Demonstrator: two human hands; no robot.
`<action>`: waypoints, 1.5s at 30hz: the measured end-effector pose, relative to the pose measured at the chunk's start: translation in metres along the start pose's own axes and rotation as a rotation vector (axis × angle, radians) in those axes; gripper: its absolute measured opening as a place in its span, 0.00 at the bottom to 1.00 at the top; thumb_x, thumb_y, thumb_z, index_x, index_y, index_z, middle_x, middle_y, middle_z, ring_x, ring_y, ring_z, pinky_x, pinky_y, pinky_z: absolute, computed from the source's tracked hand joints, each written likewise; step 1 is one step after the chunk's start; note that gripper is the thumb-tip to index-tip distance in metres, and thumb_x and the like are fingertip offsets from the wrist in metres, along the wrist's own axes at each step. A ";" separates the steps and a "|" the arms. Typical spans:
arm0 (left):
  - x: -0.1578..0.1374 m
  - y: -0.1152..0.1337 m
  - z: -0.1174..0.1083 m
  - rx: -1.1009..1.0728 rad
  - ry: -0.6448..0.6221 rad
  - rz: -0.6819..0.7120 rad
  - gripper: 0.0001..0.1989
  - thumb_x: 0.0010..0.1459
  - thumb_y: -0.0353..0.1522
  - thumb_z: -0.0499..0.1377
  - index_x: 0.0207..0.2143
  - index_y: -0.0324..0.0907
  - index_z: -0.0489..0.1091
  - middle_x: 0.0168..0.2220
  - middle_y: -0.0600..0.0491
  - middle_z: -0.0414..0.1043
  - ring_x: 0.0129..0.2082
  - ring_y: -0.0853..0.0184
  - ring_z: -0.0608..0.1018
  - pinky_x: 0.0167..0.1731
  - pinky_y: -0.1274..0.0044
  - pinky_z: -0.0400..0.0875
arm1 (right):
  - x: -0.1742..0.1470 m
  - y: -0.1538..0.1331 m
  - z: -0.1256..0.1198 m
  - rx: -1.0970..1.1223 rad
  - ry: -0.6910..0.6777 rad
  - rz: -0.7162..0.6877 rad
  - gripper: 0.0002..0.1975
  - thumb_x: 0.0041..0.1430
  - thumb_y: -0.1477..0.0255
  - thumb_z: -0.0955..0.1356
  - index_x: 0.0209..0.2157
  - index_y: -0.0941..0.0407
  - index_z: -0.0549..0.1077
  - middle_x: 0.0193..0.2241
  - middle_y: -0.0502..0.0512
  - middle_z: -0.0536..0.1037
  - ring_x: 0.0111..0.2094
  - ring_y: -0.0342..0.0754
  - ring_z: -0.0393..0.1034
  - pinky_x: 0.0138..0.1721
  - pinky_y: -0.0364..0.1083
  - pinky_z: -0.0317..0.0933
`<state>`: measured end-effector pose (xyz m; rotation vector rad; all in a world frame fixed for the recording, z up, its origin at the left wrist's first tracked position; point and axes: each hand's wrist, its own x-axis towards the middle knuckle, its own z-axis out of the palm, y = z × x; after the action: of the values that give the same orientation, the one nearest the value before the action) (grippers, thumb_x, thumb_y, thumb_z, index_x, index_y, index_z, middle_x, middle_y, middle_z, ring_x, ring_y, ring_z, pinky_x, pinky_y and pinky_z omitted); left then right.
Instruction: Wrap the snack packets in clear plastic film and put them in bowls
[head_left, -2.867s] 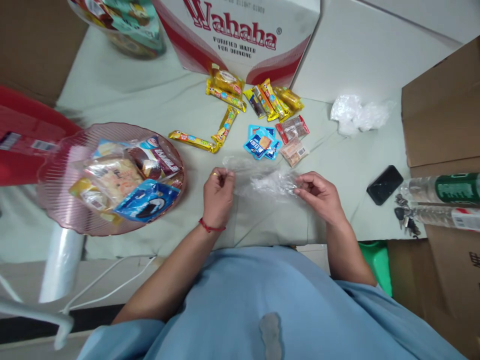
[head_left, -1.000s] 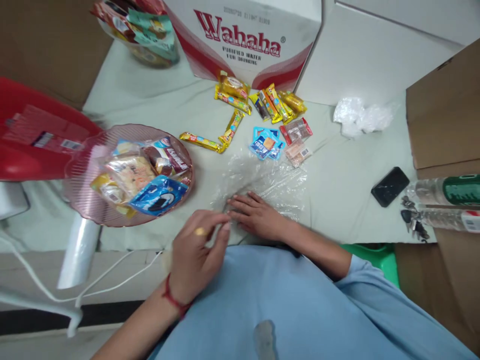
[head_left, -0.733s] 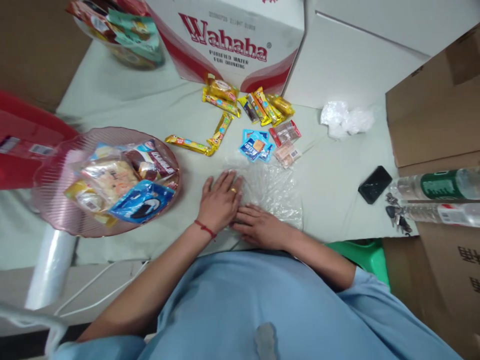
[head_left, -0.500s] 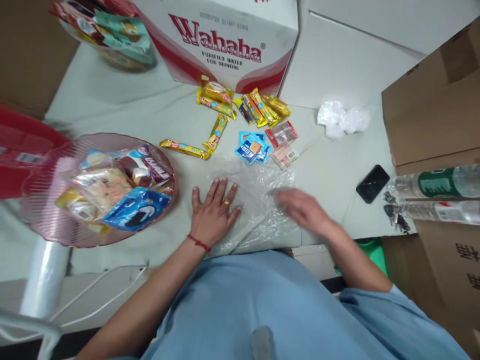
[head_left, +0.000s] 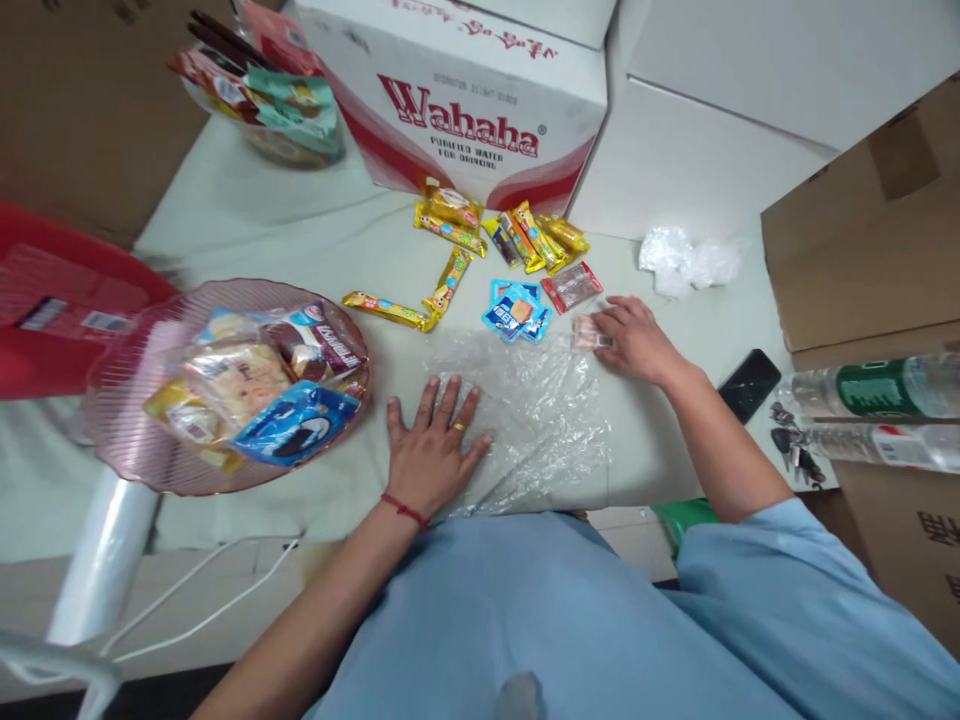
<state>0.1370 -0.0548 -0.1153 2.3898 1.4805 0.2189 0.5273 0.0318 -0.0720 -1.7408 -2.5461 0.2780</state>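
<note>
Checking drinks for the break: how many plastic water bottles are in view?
2. A green-labelled bottle lies at the right edge; a white-labelled bottle lies just below it. Others may be hidden beyond the frame.

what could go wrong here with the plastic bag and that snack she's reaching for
1. The left hand pins only the near left corner of the plastic bag; the rest lies loose and crinkled, so it might slide or bunch when a snack is pushed in.
2. The right hand rests on the pink snack packet, close beside the blue packets and the red packet; dragging it could knock those out of place.
</note>
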 end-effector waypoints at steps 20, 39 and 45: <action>0.005 -0.002 -0.004 0.022 -0.012 -0.026 0.32 0.73 0.47 0.49 0.76 0.52 0.53 0.78 0.43 0.47 0.78 0.48 0.52 0.69 0.38 0.26 | -0.007 -0.142 0.027 0.330 -0.041 -0.248 0.30 0.58 0.78 0.71 0.63 0.57 0.72 0.57 0.68 0.75 0.67 0.67 0.58 0.67 0.69 0.56; -0.054 -0.057 -0.032 -0.333 -0.051 0.474 0.30 0.60 0.29 0.54 0.65 0.48 0.67 0.72 0.46 0.65 0.75 0.55 0.61 0.74 0.50 0.48 | -0.122 -0.109 0.023 0.498 -0.021 -0.225 0.21 0.68 0.61 0.72 0.60 0.50 0.73 0.58 0.64 0.74 0.66 0.63 0.65 0.64 0.66 0.66; -0.046 -0.058 -0.021 -0.331 -0.046 0.269 0.13 0.69 0.33 0.53 0.46 0.49 0.78 0.57 0.48 0.81 0.62 0.59 0.78 0.67 0.57 0.63 | -0.130 -0.111 0.045 0.513 0.152 -0.124 0.10 0.73 0.68 0.65 0.49 0.48 0.79 0.52 0.60 0.80 0.61 0.59 0.70 0.59 0.65 0.70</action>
<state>0.0614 -0.0678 -0.1145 2.2930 1.0067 0.4312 0.4672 -0.1331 -0.0884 -1.3516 -2.2026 0.6904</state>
